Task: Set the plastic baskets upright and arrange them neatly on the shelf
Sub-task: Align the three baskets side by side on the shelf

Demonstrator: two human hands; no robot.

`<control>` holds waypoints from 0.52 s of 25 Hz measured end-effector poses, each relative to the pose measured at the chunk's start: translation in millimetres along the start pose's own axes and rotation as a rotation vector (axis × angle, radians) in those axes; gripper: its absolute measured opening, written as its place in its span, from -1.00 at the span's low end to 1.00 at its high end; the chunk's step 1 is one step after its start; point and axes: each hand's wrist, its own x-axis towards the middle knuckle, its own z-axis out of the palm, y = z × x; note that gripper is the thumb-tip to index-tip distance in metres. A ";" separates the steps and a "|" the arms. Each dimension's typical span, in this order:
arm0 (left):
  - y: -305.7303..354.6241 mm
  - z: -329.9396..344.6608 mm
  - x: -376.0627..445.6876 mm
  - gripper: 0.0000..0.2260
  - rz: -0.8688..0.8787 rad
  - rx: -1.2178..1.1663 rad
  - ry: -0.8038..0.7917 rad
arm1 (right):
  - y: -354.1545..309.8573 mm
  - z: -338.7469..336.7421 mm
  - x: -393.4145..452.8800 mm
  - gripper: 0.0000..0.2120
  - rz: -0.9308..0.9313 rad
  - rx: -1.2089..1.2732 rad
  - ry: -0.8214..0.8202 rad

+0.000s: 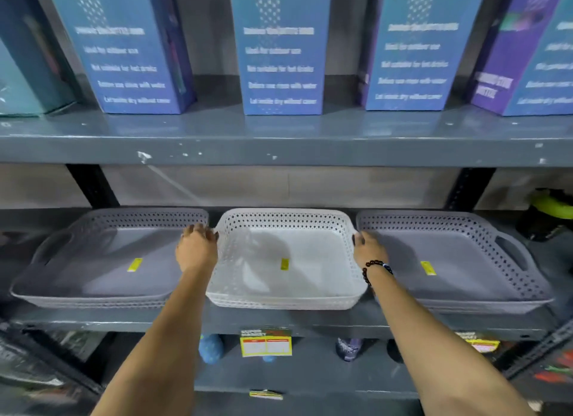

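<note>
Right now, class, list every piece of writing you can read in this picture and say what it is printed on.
"Ideal for outdoor use": tall blue cardboard box, middle one on the upper shelf.
"Not suitable for hot drinks": same box.
Its other lines: too blurred.
Yellow shelf-edge price tag: blurred.
Yellow sticker in the white perforated plastic basket: too small.

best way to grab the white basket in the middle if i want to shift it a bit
Grip the white basket by its two short side walls, one hand on each, coming from the front. It lies upright and flat, wedged between the two grey baskets, so the sides are what the left hand and right hand can reach.
</note>
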 end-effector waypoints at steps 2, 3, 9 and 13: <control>-14.3 1.5 8.3 -0.71 0.033 0.004 -0.064 | -4.4 5.7 -3.8 -0.58 0.030 -0.052 0.046; -15.9 4.6 8.3 -0.71 0.048 0.003 -0.092 | -4.0 4.6 -4.9 -0.59 0.042 -0.064 0.057; -20.8 13.8 12.3 -0.70 0.004 -0.081 -0.113 | -9.8 5.3 -9.0 -0.56 0.012 -0.046 0.044; -17.7 11.9 6.5 -0.66 -0.020 -0.161 -0.113 | -6.0 8.5 -9.5 -0.56 -0.008 -0.096 0.071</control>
